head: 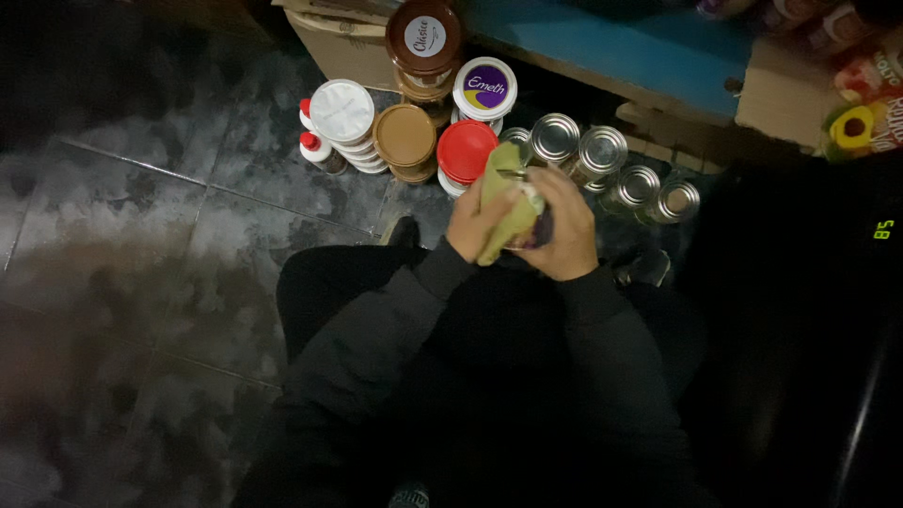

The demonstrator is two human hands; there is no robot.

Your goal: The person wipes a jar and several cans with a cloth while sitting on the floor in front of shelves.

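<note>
Both hands are up at chest height over the grey tiled floor (141,245), left hand (478,222) pressing a crumpled olive-green cloth (503,202) against a small dark jar, mostly hidden, that the right hand (567,226) grips with curled fingers, just behind a row of shiny silver tin cans (602,165).

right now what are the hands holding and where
Both hold one item between them: the left hand grips a yellow-green cloth over its top and side, the right hand cups its other side. The item's kind cannot be told.
</note>
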